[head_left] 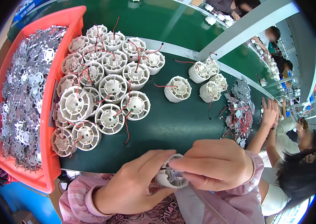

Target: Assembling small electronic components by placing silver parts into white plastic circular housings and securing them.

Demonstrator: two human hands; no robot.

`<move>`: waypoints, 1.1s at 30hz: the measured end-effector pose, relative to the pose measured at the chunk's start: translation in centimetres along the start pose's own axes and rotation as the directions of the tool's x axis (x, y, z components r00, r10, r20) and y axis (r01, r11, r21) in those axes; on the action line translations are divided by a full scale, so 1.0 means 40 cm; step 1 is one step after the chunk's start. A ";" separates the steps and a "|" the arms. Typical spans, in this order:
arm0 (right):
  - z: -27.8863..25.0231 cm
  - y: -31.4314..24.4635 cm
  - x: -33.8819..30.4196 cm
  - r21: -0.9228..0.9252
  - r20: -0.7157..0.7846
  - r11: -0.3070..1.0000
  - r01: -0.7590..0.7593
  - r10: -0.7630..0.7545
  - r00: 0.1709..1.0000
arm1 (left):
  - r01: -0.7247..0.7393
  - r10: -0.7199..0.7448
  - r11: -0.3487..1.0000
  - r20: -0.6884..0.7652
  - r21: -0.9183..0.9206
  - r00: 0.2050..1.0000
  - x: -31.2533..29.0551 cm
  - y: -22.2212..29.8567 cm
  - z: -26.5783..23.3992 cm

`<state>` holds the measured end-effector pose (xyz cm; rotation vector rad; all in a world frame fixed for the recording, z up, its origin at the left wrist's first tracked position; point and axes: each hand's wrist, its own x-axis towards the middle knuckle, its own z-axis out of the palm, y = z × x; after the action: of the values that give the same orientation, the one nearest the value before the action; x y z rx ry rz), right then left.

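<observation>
Close to my body, past the table's near edge, a white round plastic housing point(170, 178) is held between my two hands. My left hand point(137, 181) wraps round its left side, fingers over the far rim and thumb below. My right hand point(217, 164) bends over it from the right, its fingers pressed together at the rim and opening. Something shiny shows inside the housing, partly hidden by these fingers. Nearest on the table stand more white housings point(111, 117), several of them stacked, with red and black wires.
A red bin point(49, 149) full of silvery metal plates point(25, 100) stands at left. Single housings point(177, 89) sit right of centre, by a pile of metal parts with red wires point(238, 112). A grey post point(247, 30) rises behind. Co-workers sit at right, one person's hands point(270, 112) near the pile.
</observation>
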<state>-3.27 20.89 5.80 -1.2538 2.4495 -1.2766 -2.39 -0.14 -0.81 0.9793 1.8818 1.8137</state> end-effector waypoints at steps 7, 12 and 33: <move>0.030 -0.023 -0.006 -0.039 -0.229 0.962 -0.271 0.255 0.940 | -0.035 0.192 0.898 -0.319 0.439 0.928 -0.004 -0.009 0.025; 0.064 0.030 -0.038 0.458 -0.217 0.822 -0.339 0.473 0.854 | -0.039 0.246 0.866 -0.356 0.498 0.901 -0.006 -0.002 0.029; 0.024 0.012 0.042 0.342 -0.071 0.883 -0.321 0.364 0.929 | -0.094 0.275 0.896 -0.375 0.435 0.885 0.011 -0.042 0.033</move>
<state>-4.24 19.23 5.26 -0.6356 2.2763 -1.6091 -2.19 1.20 -2.50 0.9771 2.6001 1.9067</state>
